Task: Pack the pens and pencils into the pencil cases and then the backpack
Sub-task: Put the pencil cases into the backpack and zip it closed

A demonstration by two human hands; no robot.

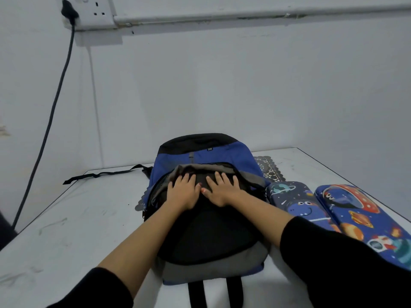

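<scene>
A blue, black and grey backpack (206, 238) lies flat on the white table (73, 218), its top toward the wall. My left hand (183, 192) and my right hand (222, 190) rest side by side on its black front panel, fingers straight, near the zipper edge of the front pocket. Two blue space-print pencil cases lie to the right of the bag: a nearer one with a dinosaur (295, 203) and a wider one with planets and a rocket (364, 218). Both cases look closed. No loose pens or pencils are visible.
A patterned mat (270, 172) pokes out from under the backpack at the back right. A black strap (106, 173) trails left across the table. A grey cable (49, 121) hangs from a wall socket at the upper left. The wall stands right behind the table.
</scene>
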